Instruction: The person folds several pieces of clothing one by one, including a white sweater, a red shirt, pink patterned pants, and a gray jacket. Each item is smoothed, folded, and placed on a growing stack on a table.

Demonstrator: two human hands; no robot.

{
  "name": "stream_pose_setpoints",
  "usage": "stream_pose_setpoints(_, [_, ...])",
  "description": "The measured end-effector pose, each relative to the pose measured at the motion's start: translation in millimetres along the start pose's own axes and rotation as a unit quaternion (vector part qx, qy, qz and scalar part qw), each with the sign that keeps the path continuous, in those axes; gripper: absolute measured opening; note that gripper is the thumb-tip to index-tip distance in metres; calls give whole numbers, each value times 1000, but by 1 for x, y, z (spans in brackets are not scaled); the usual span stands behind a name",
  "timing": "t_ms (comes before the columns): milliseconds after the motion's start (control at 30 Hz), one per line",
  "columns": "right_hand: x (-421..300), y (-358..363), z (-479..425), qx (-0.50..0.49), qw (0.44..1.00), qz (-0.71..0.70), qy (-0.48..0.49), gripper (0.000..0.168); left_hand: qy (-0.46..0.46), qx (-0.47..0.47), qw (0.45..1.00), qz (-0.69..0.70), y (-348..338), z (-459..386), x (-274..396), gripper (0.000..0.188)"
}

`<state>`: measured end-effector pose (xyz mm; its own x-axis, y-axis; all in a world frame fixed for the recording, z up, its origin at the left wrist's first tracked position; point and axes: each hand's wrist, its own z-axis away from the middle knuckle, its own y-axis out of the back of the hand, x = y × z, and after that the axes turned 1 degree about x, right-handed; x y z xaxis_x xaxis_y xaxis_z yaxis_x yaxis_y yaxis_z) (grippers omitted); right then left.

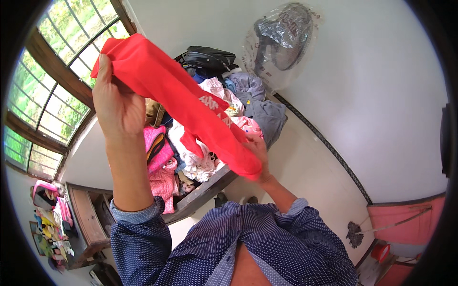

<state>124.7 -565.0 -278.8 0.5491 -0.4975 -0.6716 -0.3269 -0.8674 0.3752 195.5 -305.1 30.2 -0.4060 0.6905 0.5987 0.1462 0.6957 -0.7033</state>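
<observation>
A bright red garment with pale printing (179, 96) is stretched between my two hands, running slantwise from upper left to lower right. My left hand (120, 102), raised near the window, grips its upper end with the thumb in front. Lower down on the right, my right hand (260, 153) holds the other end, its fingers partly hidden by the cloth. Beneath the garment lies a large heap of clothes, with a grey garment (266, 116), a bright pink cloth (157, 146), a pink patterned garment (164, 189) and white printed cloth (200, 164).
A dark wooden edge (204, 193) borders the clothes heap. Black bags (209, 59) lie behind it. A plastic-wrapped item (284, 39) hangs on the wall. Left are a barred window (53, 89) and a wooden cabinet (86, 214) bearing soft toys; at right a mop (355, 234) touches the floor.
</observation>
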Motion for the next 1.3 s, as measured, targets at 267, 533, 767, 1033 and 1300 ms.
stream_pose_setpoints(267, [-23,83,-67,79,927,-342,-135,15,-14,128,989,-68,68,-20,5,32])
stream_pose_setpoints(533, [-108,125,-150,-10,957,-255,-135,9,211,161,881,-391,164,4,-33,21])
stream_pose_setpoints(767, [-113,81,-156,-119,946,-204,-220,11,118,-152,770,-609,105,105,-89,87])
stream_pose_setpoints(1033, [-124,51,-146,-162,970,8,-179,27,-6,-169,801,-575,39,180,-141,94])
stream_pose_setpoints(1300, [-102,77,-136,-278,955,-23,-97,41,161,-113,874,-444,80,149,-107,29])
